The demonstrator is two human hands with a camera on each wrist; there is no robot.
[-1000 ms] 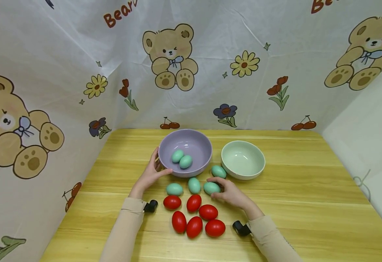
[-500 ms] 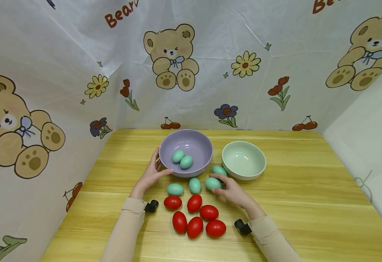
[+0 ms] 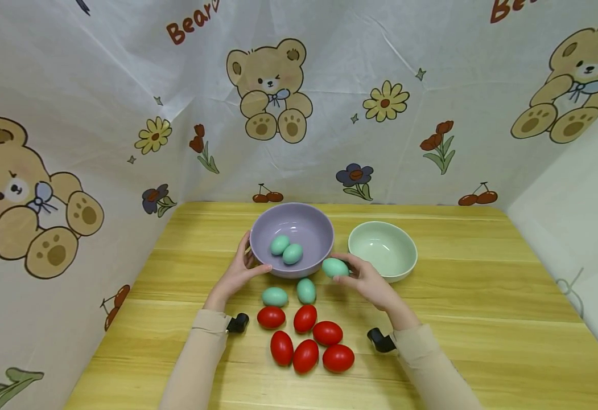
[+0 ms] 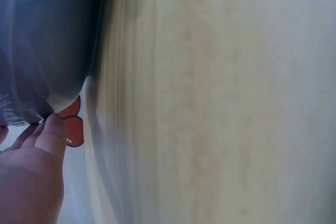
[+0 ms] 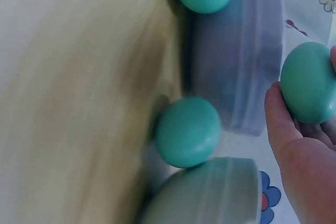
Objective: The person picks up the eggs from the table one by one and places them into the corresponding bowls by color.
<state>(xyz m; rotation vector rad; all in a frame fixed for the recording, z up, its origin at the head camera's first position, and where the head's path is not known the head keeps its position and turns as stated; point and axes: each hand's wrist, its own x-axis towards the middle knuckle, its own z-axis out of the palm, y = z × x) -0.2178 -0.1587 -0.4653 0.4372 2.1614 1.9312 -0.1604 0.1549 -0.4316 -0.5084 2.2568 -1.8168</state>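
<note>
My right hand (image 3: 370, 285) pinches a green egg (image 3: 335, 267) between thumb and fingers, raised off the table beside the purple bowl (image 3: 316, 228). In the right wrist view that held egg (image 5: 308, 82) appears above the bowl rims. My left hand (image 3: 234, 276) grips the purple bowl's left side, thumb at its front rim. Two green eggs (image 3: 292, 254) lie inside this bowl. On the table in front are two more green eggs (image 3: 306, 291). Another green egg (image 5: 189, 132), hidden behind my right hand in the head view, rests by the pale green bowl (image 3: 380, 245).
Several red eggs (image 3: 306, 356) lie grouped between my forearms on the wooden table (image 3: 483, 319). The pale green bowl stands right of the purple one with nothing visible inside. A bear-print cloth (image 3: 319, 159) hangs behind the table's far edge.
My right hand has lifted the green egg from the table and carried it up and away from me, towards the purple bowl. My left hand stays on the bowl.
</note>
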